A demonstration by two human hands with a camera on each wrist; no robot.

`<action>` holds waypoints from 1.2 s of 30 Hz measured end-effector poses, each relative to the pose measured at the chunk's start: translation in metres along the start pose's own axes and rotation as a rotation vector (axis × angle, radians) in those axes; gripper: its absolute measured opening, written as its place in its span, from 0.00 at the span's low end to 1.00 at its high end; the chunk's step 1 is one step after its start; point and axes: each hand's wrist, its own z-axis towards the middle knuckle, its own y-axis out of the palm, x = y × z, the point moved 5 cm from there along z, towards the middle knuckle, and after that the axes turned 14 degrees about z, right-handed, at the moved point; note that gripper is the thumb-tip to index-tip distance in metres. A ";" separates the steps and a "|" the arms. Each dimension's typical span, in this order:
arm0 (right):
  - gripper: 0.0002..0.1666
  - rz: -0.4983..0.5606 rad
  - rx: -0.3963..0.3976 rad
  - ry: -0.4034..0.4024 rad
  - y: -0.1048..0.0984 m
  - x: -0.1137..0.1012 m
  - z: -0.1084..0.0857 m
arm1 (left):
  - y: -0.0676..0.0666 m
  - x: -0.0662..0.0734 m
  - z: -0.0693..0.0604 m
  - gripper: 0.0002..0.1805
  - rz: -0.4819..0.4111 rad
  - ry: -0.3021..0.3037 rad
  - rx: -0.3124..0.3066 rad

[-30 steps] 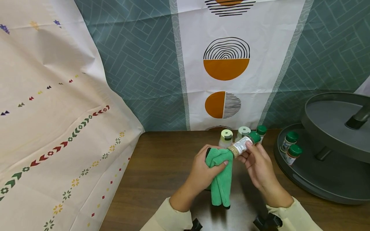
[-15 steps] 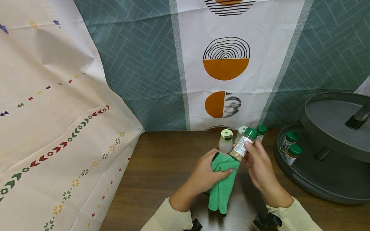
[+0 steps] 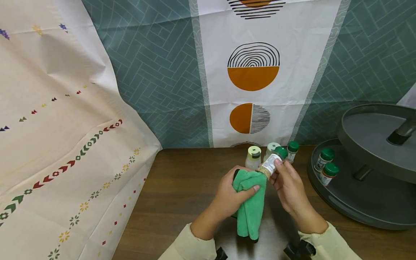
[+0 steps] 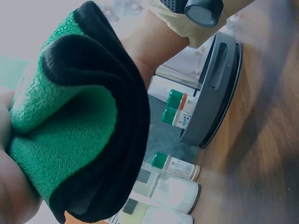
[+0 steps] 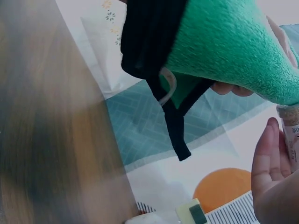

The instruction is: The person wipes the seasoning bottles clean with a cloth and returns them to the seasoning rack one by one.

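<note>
My left hand [image 3: 226, 195] grips a folded green cloth [image 3: 251, 206] with black edging, its thumb across the front. The cloth's top meets the base of a small spice jar [image 3: 270, 164], which has a green cap and a white label. My right hand [image 3: 290, 190] holds that jar tilted, cap up and to the right. In the left wrist view the cloth [image 4: 70, 130] fills the left side. The right wrist view shows the jar [image 5: 292, 135] at the right edge, its base against the cloth [image 5: 224, 46], beside my right hand [image 5: 271, 172].
Behind the hands stand a pale-yellow-capped bottle [image 3: 253, 157], a white-capped bottle [image 3: 272, 147] and a green-capped jar [image 3: 293, 151]. At the right, a dark two-tier round stand [image 3: 364, 202] bears two green-capped jars [image 3: 324, 159] on its lower tier. Patterned fabric [image 3: 162, 72] hangs behind the table.
The jar and cloth have shifted between frames: the jar stood more upright half a second ago and now leans further right. The cloth has moved slightly up and left since then. Both hands keep their holds.
</note>
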 end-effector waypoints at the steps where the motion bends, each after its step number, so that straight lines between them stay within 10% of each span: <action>1: 0.13 0.004 -0.001 -0.003 0.000 0.000 0.000 | -0.001 0.000 0.000 0.20 -0.013 -0.011 0.012; 18: 0.13 0.082 -0.108 -0.045 0.007 -0.002 -0.003 | -0.014 -0.014 0.003 0.21 -0.088 -0.139 0.206; 36: 0.23 0.060 -0.093 -0.089 0.004 0.000 0.002 | -0.011 -0.023 0.009 0.20 -0.077 -0.221 0.149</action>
